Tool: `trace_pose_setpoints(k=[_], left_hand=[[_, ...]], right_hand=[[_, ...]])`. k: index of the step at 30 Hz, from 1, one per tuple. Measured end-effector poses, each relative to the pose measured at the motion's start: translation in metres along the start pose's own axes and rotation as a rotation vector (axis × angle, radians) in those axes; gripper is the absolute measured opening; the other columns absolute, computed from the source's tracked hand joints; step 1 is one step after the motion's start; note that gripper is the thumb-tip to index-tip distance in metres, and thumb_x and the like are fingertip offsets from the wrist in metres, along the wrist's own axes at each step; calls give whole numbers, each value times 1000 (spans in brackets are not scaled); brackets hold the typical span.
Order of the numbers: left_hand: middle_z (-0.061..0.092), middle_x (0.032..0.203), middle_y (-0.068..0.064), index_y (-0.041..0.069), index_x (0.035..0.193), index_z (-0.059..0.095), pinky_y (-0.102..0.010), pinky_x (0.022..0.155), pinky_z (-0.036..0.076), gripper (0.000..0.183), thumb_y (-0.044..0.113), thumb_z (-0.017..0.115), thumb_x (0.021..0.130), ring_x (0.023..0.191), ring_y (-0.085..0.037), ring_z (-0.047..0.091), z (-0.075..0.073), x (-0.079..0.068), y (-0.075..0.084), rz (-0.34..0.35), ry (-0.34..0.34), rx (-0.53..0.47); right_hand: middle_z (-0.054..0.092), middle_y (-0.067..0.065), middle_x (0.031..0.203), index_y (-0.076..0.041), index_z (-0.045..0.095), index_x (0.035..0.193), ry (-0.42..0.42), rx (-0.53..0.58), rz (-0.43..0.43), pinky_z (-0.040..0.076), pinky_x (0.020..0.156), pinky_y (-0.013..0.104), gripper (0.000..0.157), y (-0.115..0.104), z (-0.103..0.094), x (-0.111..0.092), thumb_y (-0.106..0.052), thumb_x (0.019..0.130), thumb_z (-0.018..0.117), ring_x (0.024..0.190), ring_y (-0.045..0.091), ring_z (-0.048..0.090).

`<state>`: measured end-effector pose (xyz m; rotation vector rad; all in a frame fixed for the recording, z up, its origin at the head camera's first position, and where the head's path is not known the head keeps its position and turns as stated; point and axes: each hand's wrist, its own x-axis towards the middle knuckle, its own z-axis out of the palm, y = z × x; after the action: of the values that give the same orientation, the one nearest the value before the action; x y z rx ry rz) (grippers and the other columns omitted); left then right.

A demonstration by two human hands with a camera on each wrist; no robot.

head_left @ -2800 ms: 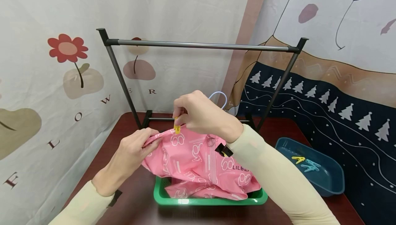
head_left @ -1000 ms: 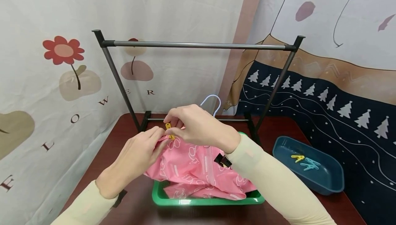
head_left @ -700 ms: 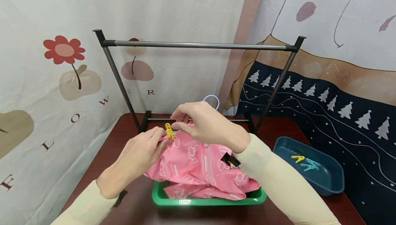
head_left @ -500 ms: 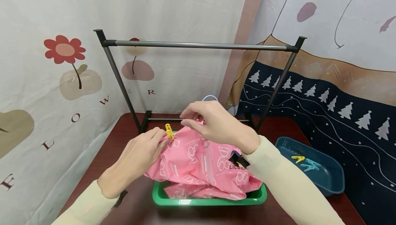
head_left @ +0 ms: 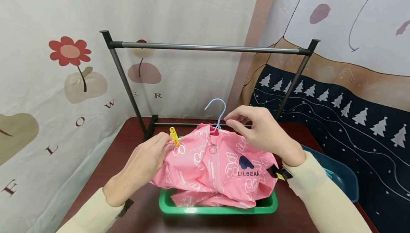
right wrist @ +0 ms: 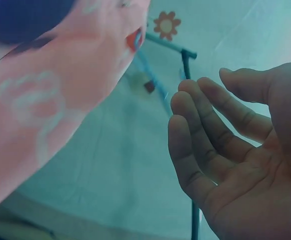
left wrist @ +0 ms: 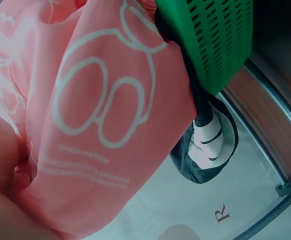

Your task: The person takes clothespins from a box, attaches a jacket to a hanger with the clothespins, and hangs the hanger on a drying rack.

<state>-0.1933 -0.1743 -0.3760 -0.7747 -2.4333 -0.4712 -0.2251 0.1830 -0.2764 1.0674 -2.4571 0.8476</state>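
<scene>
A pink printed jacket (head_left: 198, 169) with a front zip lies over a green basket (head_left: 217, 210). Its left-side shoulder edge is pinched between the thumb and fingers of my left hand (head_left: 141, 165). Right beside those fingertips a yellow clothespin (head_left: 174, 136) stands clipped on the cloth. From the collar rises the hook of a light blue hanger (head_left: 221, 110); the rest of it is hidden inside the jacket. My right hand (head_left: 262, 128) hovers above the other shoulder, near the hook. In the right wrist view its fingers (right wrist: 220, 135) are loosely bent and hold nothing.
Behind the basket stands a dark metal rack with a horizontal bar (head_left: 205, 47). A blue tray (head_left: 346, 179) sits at the table's right, partly covered by my right sleeve; a light blue clothespin (head_left: 329, 172) shows in it. Dark and white cloth (left wrist: 205, 142) hangs beside the basket.
My right hand brought the yellow clothespin to the shoulder edge, let go of it there and moved right, past the hanger hook. My left hand shifted slightly right and then kept its grip.
</scene>
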Motion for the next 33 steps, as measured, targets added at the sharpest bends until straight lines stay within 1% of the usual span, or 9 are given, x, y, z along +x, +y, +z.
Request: trace_pose_setpoints(k=[3,7,12,17,21,25,27,29,33], left_hand=[[63,97,2,13,113,65,-28,70,63,31,18,87,90,79,-7,58,2,0,-1,-2,11,-23],[63,97,1,12,112,65,-31,75,65,32,16,87,89,81,-8,61,2,0,-3,0,42,-50],[62,95,0,10,109,65,-31,74,65,30,12,86,88,81,-8,61,3,1,-5,2,96,-75],[60,92,0,10,105,65,-30,71,61,24,8,84,90,80,-7,57,3,3,-7,-6,154,-80],[62,94,0,10,105,65,-32,72,61,22,7,82,91,81,-8,58,2,3,-9,-18,161,-88],[64,96,-2,8,106,66,-34,74,62,20,6,81,93,82,-10,60,1,4,-12,-24,174,-93],[63,94,-2,8,105,65,-31,73,60,19,6,80,93,81,-10,59,0,5,-14,-28,187,-94],[62,93,-1,8,104,65,-24,73,57,17,7,79,94,80,-10,58,-1,5,-15,-31,199,-94],[62,92,-1,8,104,65,-10,75,50,16,8,79,95,80,-8,56,-2,4,-16,-39,216,-90]], right_hand=[[77,-13,107,-26,79,116,19,-27,39,64,83,28,17,12,-7,-12,-20,99,79,92,1,70],[78,-12,107,-26,79,116,36,-54,96,63,79,26,17,26,-16,-27,-21,100,78,87,2,71],[79,-10,106,-27,79,116,67,-103,146,62,79,22,16,40,-27,-43,-21,101,76,87,4,72],[80,-9,103,-26,79,117,86,-136,185,59,78,16,16,51,-35,-57,-21,102,76,85,4,72],[80,-7,101,-24,79,117,94,-151,223,58,74,16,16,59,-41,-68,-21,103,75,83,8,72],[80,-6,101,-25,80,117,95,-150,299,58,69,19,15,68,-46,-78,-22,103,74,81,9,70],[80,-6,101,-25,80,117,91,-158,340,58,68,20,14,74,-49,-83,-23,104,74,81,8,69],[80,-5,100,-24,80,117,82,-168,373,58,68,20,14,81,-52,-89,-23,104,73,81,7,69],[80,-3,100,-23,79,116,45,-199,390,57,71,16,13,102,-59,-106,-25,106,71,81,4,69]])
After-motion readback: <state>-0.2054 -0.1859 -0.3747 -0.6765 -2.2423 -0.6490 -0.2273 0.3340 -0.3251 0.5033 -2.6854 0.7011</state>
